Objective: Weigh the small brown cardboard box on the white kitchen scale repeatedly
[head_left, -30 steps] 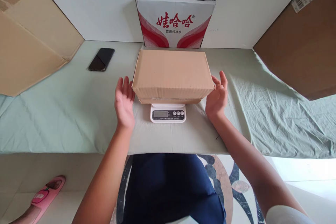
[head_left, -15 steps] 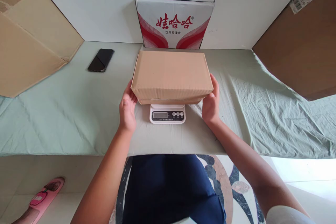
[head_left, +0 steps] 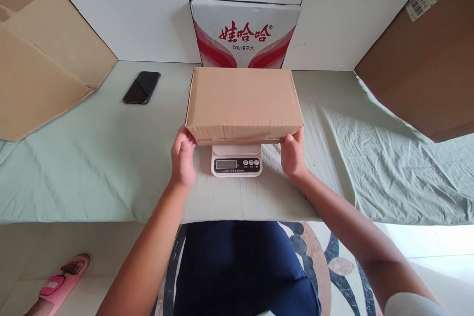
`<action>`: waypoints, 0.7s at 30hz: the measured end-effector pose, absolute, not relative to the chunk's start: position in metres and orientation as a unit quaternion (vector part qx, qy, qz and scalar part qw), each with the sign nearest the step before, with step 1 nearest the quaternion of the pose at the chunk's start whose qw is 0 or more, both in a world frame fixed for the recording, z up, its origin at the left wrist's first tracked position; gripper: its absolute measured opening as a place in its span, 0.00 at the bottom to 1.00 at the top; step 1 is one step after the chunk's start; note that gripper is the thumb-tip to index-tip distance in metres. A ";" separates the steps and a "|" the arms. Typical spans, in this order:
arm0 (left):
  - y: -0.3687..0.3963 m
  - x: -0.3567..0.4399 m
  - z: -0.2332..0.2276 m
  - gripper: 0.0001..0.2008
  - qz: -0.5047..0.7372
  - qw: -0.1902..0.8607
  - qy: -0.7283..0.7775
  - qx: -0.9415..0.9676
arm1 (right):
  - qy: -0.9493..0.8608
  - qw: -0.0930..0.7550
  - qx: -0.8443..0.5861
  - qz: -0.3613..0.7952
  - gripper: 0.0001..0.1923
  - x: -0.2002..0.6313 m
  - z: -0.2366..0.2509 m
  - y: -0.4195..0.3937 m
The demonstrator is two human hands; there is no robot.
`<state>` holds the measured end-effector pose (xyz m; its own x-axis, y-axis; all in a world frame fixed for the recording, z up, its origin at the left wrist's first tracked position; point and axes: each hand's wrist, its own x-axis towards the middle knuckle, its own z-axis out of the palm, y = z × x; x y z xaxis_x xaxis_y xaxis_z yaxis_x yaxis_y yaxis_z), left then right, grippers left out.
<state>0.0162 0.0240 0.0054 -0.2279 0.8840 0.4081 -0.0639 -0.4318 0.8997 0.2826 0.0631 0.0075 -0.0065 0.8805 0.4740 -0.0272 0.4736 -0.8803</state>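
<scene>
Green-sheeted table (head_left: 92, 158), white wall — both hands' fingers (head_left: 182, 142) grasping cardboard box (head_left: 242, 103).

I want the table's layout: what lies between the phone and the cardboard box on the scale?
Only bare green cloth separates the phone from the cardboard box, as the head view shows.

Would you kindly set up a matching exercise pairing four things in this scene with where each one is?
Things:
1. cardboard box
2. scale
3. phone
4. slipper

Places:
A. on the floor, lower left
B. flat on the green cloth, left of the box
C. gripped at its near corners by the left hand and right hand
D. under the box, display facing the person

Pairs: 1-C, 2-D, 3-B, 4-A
</scene>
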 end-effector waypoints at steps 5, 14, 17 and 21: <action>0.062 0.018 0.025 0.31 0.685 0.358 0.364 0.519 | -0.635 0.621 -0.322 0.327 0.47 0.283 0.019 0.108; 0.159 0.020 0.007 0.39 0.661 0.428 0.397 0.472 | -0.618 0.598 -0.381 0.339 0.41 0.270 0.002 0.188; 0.165 0.019 -0.005 0.40 0.660 0.435 0.392 0.471 | -0.616 0.589 -0.384 0.356 0.38 0.270 -0.003 0.190; 0.169 0.013 -0.012 0.42 0.656 0.454 0.389 0.461 | -0.598 0.571 -0.400 0.395 0.35 0.272 -0.002 0.193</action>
